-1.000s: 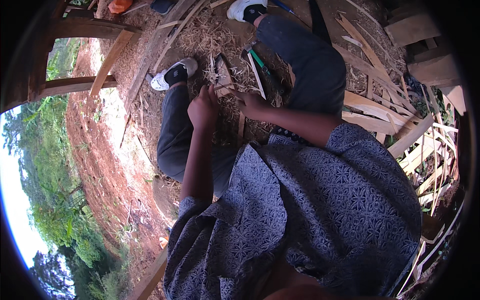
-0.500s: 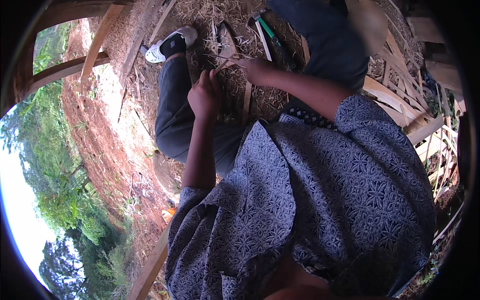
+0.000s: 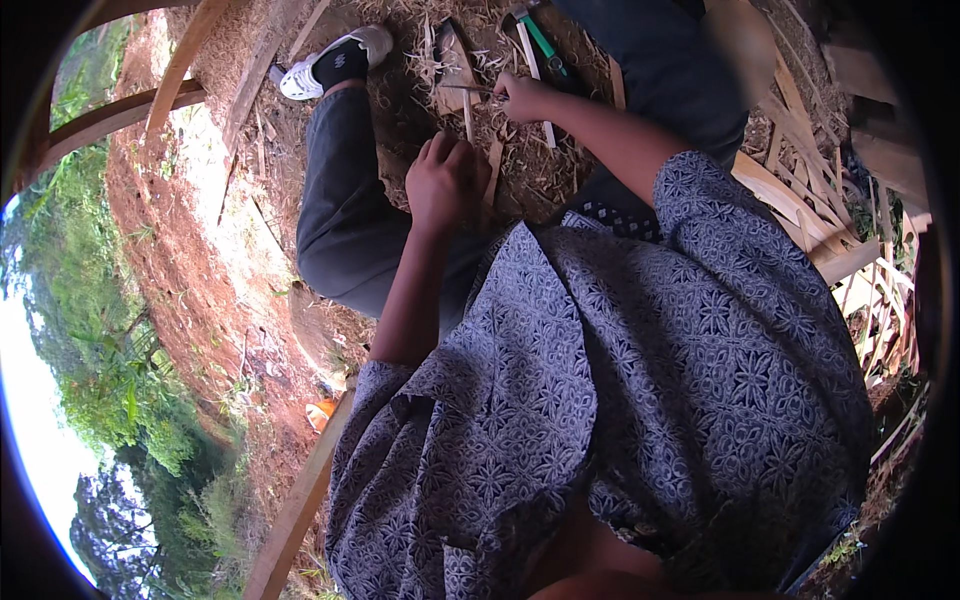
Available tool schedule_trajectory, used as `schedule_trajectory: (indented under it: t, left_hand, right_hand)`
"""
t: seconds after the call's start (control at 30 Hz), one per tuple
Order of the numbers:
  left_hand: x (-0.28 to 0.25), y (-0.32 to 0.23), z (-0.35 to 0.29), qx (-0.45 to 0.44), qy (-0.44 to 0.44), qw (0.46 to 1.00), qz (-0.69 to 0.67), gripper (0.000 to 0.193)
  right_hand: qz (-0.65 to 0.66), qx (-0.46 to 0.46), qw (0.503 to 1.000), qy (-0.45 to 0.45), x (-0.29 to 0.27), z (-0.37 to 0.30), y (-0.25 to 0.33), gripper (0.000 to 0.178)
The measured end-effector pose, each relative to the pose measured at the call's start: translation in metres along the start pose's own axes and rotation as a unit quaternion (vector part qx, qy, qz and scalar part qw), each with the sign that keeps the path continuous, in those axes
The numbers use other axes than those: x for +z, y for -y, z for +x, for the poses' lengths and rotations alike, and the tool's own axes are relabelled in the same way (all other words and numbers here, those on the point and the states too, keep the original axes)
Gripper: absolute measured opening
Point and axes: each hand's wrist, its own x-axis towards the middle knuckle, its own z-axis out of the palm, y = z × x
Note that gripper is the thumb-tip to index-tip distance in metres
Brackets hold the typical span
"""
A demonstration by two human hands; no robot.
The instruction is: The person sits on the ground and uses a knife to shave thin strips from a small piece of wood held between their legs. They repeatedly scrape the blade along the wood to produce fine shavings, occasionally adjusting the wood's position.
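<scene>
My right hand is closed on a knife, whose thin blade points left. Below and to its left, my left hand is closed into a fist, back of the hand up. A thin pale wood strip rises from it, its upper end near the blade. What the fist covers of the strip is hidden. Beyond the blade a small flat wooden board lies on ground strewn with shavings. To its right are a pale wooden slat and a hammer-like tool with a green handle.
My bent left leg and right leg frame the work spot. Split wood pieces pile up at the right. Curved timber beams stand at the upper left, with a red earth slope and greenery beyond.
My left hand has drawn down and toward my body, turning knuckles up. My right hand with the knife has lifted slightly away, so the hands are farther apart. The view has shifted a little.
</scene>
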Motion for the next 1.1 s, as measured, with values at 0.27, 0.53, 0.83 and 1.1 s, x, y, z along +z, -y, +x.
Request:
schedule_trajectory:
  t: [0.27, 0.53, 0.83, 1.1]
  left_hand:
    - [0.025, -0.008, -0.013, 0.035, -0.033, 0.993, -0.104, 0.021]
    - [0.051, 0.005, -0.005, 0.171, 0.037, 0.972, -0.154, 0.026]
    - [0.067, 0.002, -0.002, 0.142, 0.008, 0.973, -0.184, 0.029]
    - [0.070, 0.001, 0.008, 0.131, -0.035, 0.973, -0.187, 0.034]
  right_hand:
    - [-0.096, 0.044, 0.993, -0.060, -0.005, 0.029, 0.006, 0.037]
    - [-0.105, 0.039, 0.992, 0.064, -0.031, 0.035, 0.012, 0.038]
    - [-0.166, -0.065, 0.984, 0.009, -0.055, -0.010, 0.022, 0.064]
    - [-0.278, -0.005, 0.961, 0.016, -0.084, -0.051, 0.054, 0.061]
